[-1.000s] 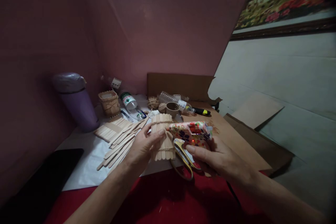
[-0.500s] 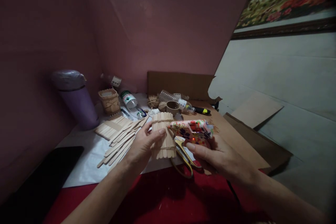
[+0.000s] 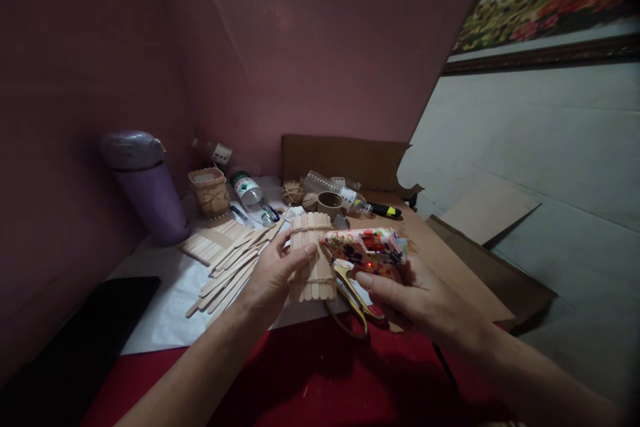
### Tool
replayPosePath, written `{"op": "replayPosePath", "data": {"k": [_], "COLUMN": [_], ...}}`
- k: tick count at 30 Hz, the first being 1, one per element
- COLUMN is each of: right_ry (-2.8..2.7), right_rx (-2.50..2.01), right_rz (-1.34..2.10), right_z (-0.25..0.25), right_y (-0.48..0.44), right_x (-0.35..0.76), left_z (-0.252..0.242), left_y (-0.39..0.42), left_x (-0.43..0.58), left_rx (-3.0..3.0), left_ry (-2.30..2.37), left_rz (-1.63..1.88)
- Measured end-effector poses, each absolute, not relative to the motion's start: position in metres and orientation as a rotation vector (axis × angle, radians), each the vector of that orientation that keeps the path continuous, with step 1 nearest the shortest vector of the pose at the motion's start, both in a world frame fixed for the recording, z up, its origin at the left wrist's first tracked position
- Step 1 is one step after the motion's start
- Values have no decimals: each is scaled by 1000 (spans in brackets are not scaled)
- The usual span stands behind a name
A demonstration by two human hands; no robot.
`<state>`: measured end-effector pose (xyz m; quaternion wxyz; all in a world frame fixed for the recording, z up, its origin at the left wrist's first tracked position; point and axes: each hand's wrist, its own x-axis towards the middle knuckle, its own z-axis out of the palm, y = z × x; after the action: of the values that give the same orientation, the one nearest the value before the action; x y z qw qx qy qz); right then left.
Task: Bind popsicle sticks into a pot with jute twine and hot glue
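Observation:
My left hand is closed on a panel of popsicle sticks, its thumb lying across the front. The sticks stand side by side, with twine running across them near the top and bottom. In my right hand is a flower-patterned hot glue gun with a small red light lit. The gun's nozzle points left, at the panel's right side; I cannot tell whether it touches. Scissors with yellow-edged handles lie below the gun, partly hidden by the panel and gun.
Loose popsicle sticks fan out on white paper at left. Behind are a stick-covered cup, plastic bottles, twine balls, a tape roll and a cutter. A purple tumbler stands left; cardboard lies right.
Hands, panel and glue gun hold almost the same place; the whole view has shifted very slightly.

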<state>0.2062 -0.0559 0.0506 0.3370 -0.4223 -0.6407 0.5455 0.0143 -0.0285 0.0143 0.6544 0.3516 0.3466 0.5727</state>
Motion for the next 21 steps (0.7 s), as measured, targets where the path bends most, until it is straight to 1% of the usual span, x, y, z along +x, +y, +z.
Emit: {"op": "replayPosePath", "data": {"k": [21], "right_ry": [-1734], "right_rx": [-1243], "right_rz": [1397], "right_z": [50], "right_y": [-58], "right_x": [212], "left_z": [14], "left_y": [-27], "left_x": [14], "left_rx": [812], "left_ry": [794], "left_rz": [1310]}}
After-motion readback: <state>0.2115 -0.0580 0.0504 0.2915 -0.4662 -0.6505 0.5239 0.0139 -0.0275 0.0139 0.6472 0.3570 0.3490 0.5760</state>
